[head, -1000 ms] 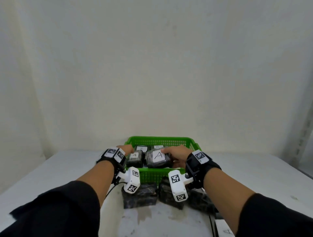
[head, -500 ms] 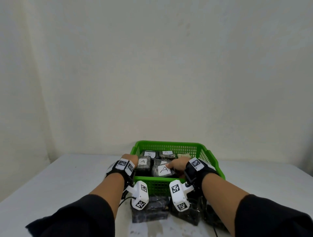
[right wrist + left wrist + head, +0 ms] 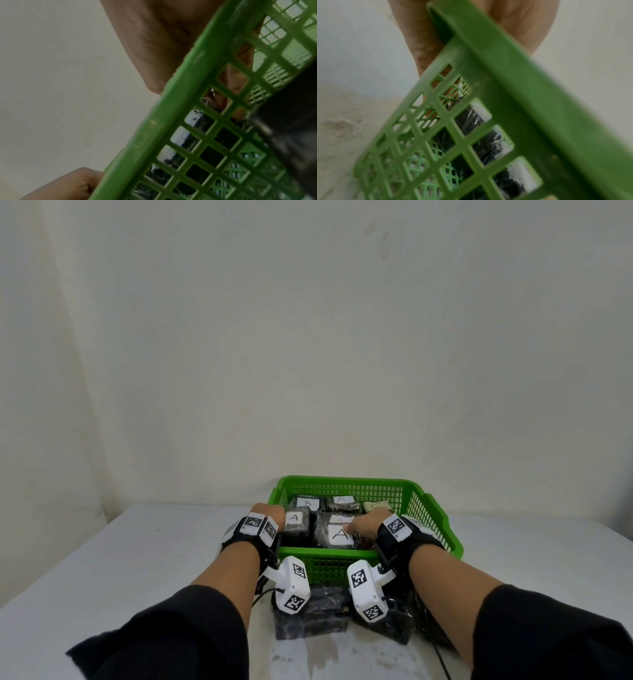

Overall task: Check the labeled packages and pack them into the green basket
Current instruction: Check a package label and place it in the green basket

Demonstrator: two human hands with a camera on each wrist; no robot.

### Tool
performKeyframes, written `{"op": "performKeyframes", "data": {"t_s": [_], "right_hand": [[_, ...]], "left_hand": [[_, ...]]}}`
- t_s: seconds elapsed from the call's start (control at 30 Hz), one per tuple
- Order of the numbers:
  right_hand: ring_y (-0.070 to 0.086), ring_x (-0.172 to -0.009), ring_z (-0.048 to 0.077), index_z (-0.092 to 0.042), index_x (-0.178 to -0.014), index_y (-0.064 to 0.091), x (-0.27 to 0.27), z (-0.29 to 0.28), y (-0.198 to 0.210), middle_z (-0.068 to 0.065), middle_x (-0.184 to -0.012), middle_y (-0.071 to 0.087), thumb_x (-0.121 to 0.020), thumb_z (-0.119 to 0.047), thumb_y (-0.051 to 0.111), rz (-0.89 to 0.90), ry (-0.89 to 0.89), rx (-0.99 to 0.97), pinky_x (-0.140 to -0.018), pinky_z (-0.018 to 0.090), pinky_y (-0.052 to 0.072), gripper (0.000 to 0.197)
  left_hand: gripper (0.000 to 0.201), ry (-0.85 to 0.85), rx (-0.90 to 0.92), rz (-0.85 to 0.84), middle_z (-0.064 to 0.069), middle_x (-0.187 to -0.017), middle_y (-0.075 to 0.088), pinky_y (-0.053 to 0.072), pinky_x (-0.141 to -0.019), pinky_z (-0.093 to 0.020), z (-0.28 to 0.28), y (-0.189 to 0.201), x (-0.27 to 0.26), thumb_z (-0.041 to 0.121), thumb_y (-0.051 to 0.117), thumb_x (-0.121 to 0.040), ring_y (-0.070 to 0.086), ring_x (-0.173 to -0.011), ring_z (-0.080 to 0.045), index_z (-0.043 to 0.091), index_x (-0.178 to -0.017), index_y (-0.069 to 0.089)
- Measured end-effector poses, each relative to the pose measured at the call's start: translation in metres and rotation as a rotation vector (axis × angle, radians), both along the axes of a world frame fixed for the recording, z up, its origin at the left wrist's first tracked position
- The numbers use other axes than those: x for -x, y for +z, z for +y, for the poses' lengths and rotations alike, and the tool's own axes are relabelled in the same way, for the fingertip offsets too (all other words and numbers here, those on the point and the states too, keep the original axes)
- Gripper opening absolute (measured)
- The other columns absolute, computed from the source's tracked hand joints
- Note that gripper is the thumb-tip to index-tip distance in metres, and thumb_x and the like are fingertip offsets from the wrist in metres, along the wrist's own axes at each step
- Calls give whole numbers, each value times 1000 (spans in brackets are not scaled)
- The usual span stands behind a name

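Observation:
The green basket [image 3: 342,481] stands mid-table and holds several dark wrapped packages with white labels: B [image 3: 306,503], A [image 3: 342,500], A [image 3: 294,523] and, at the front, another A package [image 3: 334,537]. My left hand [image 3: 267,513] grips the basket's near-left rim [image 3: 505,81], thumb outside. My right hand [image 3: 366,525] reaches over the near rim [image 3: 154,135] and holds the front A package by its right side. Its fingers [image 3: 235,78] show through the lattice. In the right wrist view my left hand [image 3: 68,186] shows curled at the rim.
Two dark unlabeled-side packages [image 3: 318,618] [image 3: 394,623] lie on the white table [image 3: 137,559] just in front of the basket, under my wrists. A pale package [image 3: 375,505] sits at the basket's back right. A plain wall stands close behind.
The right hand has slid from the top of the front A package to its right side, and the package sits lower in the basket. The left hand stays at the rim.

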State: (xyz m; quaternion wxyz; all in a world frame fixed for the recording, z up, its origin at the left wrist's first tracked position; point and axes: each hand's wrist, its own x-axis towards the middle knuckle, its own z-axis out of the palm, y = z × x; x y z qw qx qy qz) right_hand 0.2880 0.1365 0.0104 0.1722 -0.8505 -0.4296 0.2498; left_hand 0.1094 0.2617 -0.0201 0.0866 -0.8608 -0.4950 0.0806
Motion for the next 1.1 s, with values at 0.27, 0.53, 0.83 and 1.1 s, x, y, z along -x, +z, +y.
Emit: {"op": "performKeyframes", "data": {"t_s": [0.27,0.53,0.83,1.1], "right_hand": [[59,-130,32,4,-143,52,1,-1,-1,19,-143,60,-102,-36,62,57,-76,-75,-105,35,51,59],[64,-74,27,-7,-79,53,-10,-12,12,16,-83,66,-93,-29,64,-8,-61,-244,-63,33,48,28],[60,-120,30,-12,-148,43,3,-73,49,10,-132,63,-95,-54,61,-280,200,-228,-91,35,50,71],[39,-149,32,-12,-163,24,29,-126,55,10,-166,35,-96,-59,59,-385,308,-220,-119,43,38,89]], "left_hand": [[19,36,77,-89,-18,-118,66,50,-91,-35,-4,2,2,-1,43,-98,64,-110,-31,4,-90,59],[27,189,247,-374,-17,-118,65,50,-89,-35,-6,7,4,9,49,-97,65,-104,-30,0,-121,60],[47,309,173,-803,-15,-113,64,45,-78,-30,-50,72,6,37,51,-93,61,-94,-29,-2,-121,57],[68,-9,67,-680,-9,-155,37,33,-113,-36,-129,97,15,45,51,-97,38,-140,-27,10,-151,32]]}}
